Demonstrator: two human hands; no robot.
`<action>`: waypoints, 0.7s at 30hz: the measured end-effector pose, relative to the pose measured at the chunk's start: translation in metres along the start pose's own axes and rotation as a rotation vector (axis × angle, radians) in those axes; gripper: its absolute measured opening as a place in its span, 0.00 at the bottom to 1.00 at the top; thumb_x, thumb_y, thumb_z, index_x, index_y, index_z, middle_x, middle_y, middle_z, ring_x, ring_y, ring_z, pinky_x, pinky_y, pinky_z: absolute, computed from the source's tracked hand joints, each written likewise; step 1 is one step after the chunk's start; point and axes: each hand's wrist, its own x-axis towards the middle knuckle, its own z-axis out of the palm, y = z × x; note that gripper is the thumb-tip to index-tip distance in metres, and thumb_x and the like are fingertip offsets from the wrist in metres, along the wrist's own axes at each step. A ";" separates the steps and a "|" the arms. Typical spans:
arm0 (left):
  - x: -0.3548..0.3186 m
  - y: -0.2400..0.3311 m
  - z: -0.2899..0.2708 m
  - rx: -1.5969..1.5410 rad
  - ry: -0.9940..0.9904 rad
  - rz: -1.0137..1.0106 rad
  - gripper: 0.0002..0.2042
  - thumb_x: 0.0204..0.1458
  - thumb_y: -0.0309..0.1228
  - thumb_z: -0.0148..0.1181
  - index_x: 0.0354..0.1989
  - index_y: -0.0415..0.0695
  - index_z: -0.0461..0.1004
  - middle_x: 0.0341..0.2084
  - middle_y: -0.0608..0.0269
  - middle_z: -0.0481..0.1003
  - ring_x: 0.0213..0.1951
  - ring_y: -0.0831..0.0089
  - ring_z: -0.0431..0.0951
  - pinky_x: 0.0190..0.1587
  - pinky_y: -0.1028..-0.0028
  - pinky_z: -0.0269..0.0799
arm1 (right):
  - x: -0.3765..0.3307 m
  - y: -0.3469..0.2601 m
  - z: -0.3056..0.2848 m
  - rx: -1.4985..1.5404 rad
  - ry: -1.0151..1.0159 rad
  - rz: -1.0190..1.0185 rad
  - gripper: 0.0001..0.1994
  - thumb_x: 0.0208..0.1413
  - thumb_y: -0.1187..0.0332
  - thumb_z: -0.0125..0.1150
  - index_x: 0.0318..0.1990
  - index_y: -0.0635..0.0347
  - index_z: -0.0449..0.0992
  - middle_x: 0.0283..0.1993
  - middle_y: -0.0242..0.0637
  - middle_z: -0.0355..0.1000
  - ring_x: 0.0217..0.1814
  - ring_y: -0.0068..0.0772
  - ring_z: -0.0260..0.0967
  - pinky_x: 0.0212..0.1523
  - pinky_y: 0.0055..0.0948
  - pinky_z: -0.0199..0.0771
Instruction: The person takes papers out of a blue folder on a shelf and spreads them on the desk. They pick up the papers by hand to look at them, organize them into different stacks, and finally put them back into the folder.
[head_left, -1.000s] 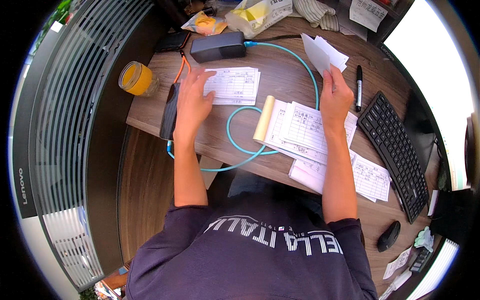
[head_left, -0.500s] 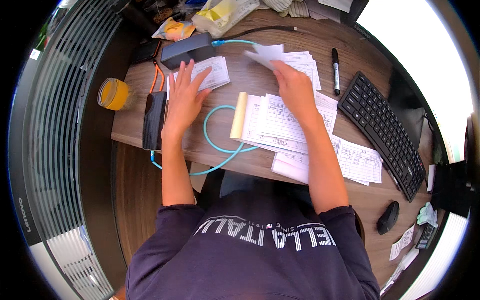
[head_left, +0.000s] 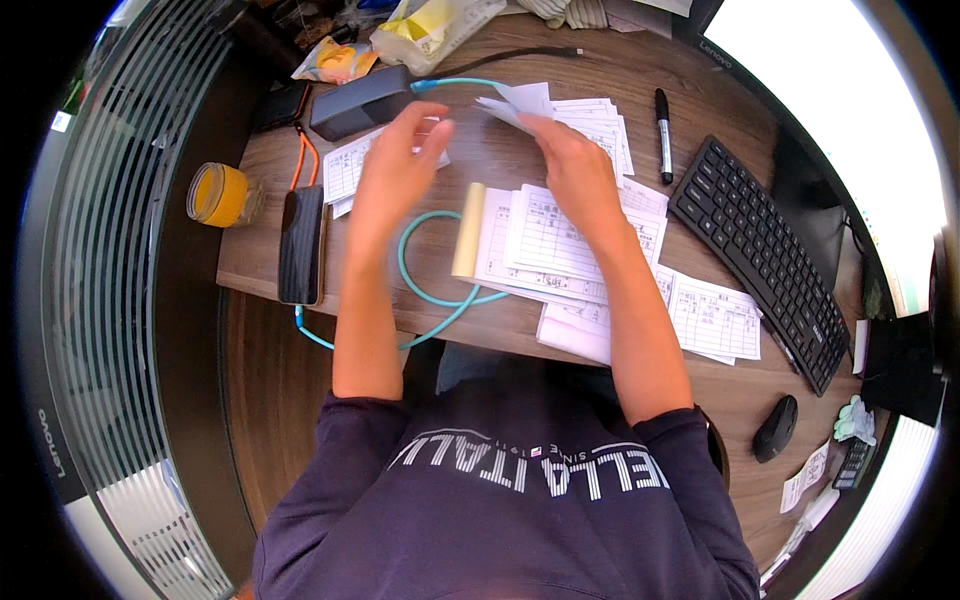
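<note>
Some pinched slips (head_left: 526,98) jut forward-left from the right hand (head_left: 580,168).

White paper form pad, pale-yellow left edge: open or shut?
Open: the pad shows ruled white pages right of its pale-yellow edge.

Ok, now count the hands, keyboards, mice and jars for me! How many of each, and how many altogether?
Hands: 2 (left hand, right hand)
Keyboard: 1
Computer mouse: 1
Orange-yellow jar: 1
Total: 5
</note>
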 end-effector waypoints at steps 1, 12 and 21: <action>0.004 0.006 0.007 -0.052 -0.032 -0.055 0.15 0.55 0.32 0.52 0.49 0.39 0.66 0.36 0.58 0.75 0.38 0.71 0.75 0.39 0.75 0.69 | 0.000 0.000 0.000 0.001 -0.001 0.008 0.15 0.50 0.79 0.48 0.45 0.56 0.72 0.40 0.45 0.73 0.38 0.49 0.71 0.38 0.39 0.71; 0.020 0.001 0.040 -0.013 -0.059 0.145 0.17 0.55 0.34 0.50 0.50 0.38 0.63 0.32 0.50 0.75 0.34 0.64 0.77 0.38 0.67 0.70 | 0.001 -0.001 -0.002 -0.001 -0.052 0.044 0.18 0.48 0.80 0.46 0.47 0.55 0.71 0.42 0.44 0.72 0.41 0.47 0.70 0.40 0.39 0.71; 0.036 0.015 0.055 -0.600 -0.029 -0.310 0.15 0.56 0.29 0.47 0.52 0.46 0.64 0.28 0.68 0.71 0.29 0.82 0.68 0.33 0.79 0.69 | -0.004 0.000 0.002 -0.037 -0.130 -0.035 0.20 0.49 0.77 0.50 0.52 0.55 0.68 0.54 0.50 0.65 0.56 0.51 0.61 0.56 0.40 0.61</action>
